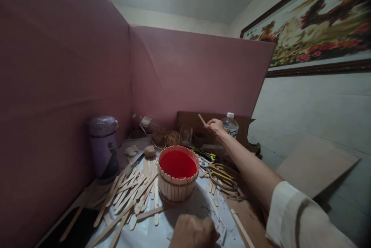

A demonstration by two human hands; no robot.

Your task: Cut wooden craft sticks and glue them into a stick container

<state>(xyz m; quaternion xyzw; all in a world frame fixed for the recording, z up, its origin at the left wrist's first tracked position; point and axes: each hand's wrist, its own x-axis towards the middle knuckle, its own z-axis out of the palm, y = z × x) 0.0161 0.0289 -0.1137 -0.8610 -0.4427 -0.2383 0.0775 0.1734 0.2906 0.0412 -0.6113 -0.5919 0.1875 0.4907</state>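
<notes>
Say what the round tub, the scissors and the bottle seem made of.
Tub: likely matte wood outside, judging by pale slats; smooth red inside, perhaps plastic. Scissors: probably metal blades, greyish sheen; yellow handles, material unclear. Bottle: apparently clear, glossy plastic, being see-through.

loose white sleeve (pixel 284 213), darker band (pixel 298 223)
</notes>
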